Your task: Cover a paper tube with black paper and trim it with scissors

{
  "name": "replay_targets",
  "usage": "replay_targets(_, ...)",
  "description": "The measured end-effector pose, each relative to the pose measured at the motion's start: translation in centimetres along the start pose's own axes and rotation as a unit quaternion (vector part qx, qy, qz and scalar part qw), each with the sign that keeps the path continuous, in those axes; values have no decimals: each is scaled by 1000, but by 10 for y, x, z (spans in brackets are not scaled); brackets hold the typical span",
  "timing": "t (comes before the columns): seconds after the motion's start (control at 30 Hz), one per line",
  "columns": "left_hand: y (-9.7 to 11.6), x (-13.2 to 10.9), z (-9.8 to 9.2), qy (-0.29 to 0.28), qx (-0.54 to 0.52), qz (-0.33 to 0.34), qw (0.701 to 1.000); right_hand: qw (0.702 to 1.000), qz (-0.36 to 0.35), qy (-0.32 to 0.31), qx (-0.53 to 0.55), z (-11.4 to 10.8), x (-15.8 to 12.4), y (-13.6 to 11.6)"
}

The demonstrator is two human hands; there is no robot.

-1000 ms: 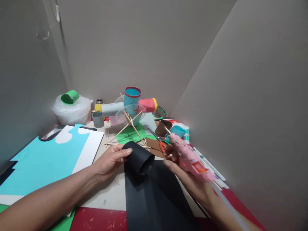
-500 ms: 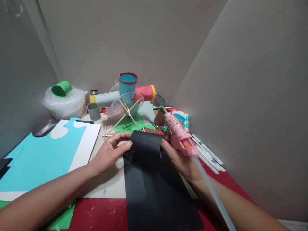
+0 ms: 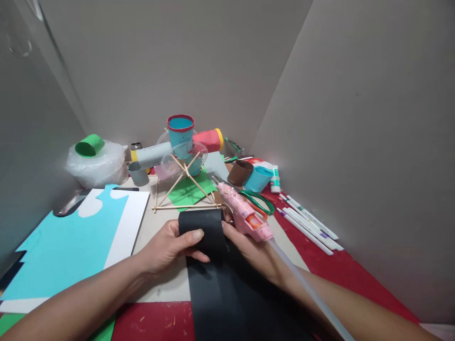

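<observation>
A long black paper sheet lies on the table in front of me, its far end rolled up into a tube. My left hand grips the roll from the left, thumb on top and fingers curled under. My right hand holds a pink glue gun with a clear glue stick trailing back along my forearm, and its fingertips press the right side of the roll. The gun's nozzle points away toward the stick model.
Behind the roll stands a model of paper tubes on wooden sticks over green paper. Light blue paper on a white board lies left. Scissors, brown and blue paper rings, a glue bottle and several markers lie right. Grey walls enclose the table.
The black roll turned from end-on to crosswise and came nearer to me. My right hand with the glue gun moved left and closed against the roll's right side.
</observation>
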State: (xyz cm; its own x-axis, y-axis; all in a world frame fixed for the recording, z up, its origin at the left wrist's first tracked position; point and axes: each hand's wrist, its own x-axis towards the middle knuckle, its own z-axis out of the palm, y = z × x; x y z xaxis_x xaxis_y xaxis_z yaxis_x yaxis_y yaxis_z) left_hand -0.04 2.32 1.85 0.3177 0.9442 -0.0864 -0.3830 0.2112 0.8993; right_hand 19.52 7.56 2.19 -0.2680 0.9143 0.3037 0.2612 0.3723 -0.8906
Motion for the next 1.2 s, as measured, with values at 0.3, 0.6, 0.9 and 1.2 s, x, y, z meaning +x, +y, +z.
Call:
replay_targets(0.3,-3,7,-8,119,-105,-28,987,1000,-7,-7,-6,-36,-27,39)
replay_targets(0.6,-4,8,-11,180,-76,-40,980,975,-187,-113,-40,-47,-25,42)
replay_targets(0.9,-5,9,-7,188,-59,-25,980,961,-209,-164,-81,-51,-24,42)
replay_targets(1.2,-5,9,-5,196,-50,-30,979,953,-258,-152,-53,-43,-27,51)
